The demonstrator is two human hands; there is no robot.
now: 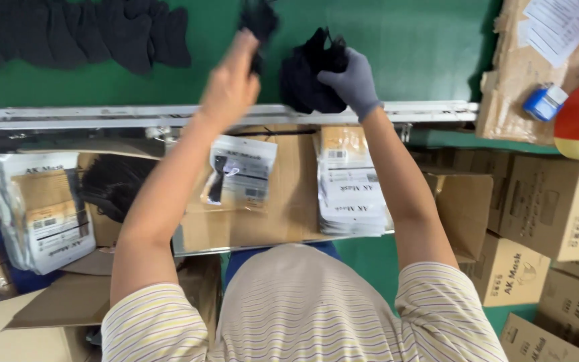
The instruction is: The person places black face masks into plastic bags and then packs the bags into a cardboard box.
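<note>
Right hand [351, 82], gloved, grips a bundle of black masks [308, 79] over the green counter [410, 47]. Left hand [230, 84], bare, pinches one black mask [259, 19]. Below, an open cardboard box [283, 201] holds a stack of printed pouches [351, 191].

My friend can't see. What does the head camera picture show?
A person's gloved right hand grips a bunch of black masks over a green belt, while the bare left hand lifts another black mask. Packaged pouches and cardboard boxes sit below.

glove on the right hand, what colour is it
Grey; the glove covers the right hand, which grips a bunch of black masks, seen in the head view.
</note>
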